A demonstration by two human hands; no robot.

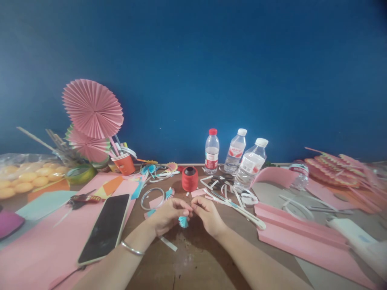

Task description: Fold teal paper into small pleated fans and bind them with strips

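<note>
A small blue pleated paper fan (183,221) hangs just below the fingertips of my left hand (171,215), whose thumb and fingers are pinched together at its top. My right hand (208,215) also pinches, its fingertips almost meeting those of the left; whatever lies between them is too small to make out. Just beyond both hands stands a red spool of thread (190,179). Left of it lie a silver ring-shaped roll (152,199) and another little blue paper fan (169,193). A narrow pale paper strip (168,243) rests on the table below my left hand.
A phone (104,229) lies on pink paper at left, near an orange cup (123,164) and a large pink paper fan (93,108). Several bottles, one red-capped (212,151), stand at the back. White strips (242,209) and folded pink paper (305,233) lie at right.
</note>
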